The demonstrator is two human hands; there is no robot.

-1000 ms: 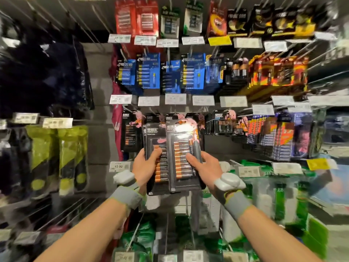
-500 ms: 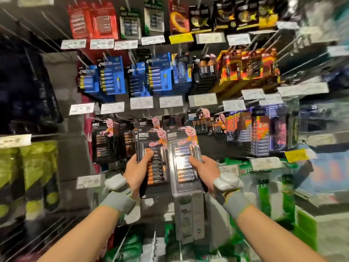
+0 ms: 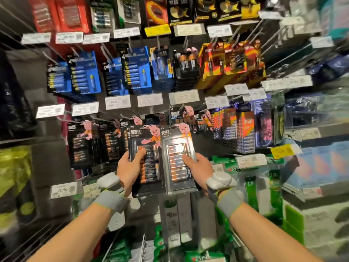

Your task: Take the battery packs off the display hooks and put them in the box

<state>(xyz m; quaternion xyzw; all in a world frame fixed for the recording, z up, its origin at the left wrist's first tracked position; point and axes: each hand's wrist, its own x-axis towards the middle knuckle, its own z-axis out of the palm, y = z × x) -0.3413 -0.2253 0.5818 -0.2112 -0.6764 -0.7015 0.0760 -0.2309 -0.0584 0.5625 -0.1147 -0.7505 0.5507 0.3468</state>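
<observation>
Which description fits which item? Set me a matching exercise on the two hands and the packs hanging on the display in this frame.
Things:
1. left hand
2. right hand
3. blue packs
4. red packs

Place or state:
a. top row, far left
b. grips the glare-lit pack
c. hanging in the second row from the top
d. grips the black-card pack

Pairs: 1-d, 2-b, 3-c, 4-a

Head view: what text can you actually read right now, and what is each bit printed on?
"DURACELL": left battery pack, held by left hand.
"41.90": lower-left price tag.
"38.00": middle price tag under blue battery packs.
Right battery pack, in right hand, and other price tags: too blurred.
</observation>
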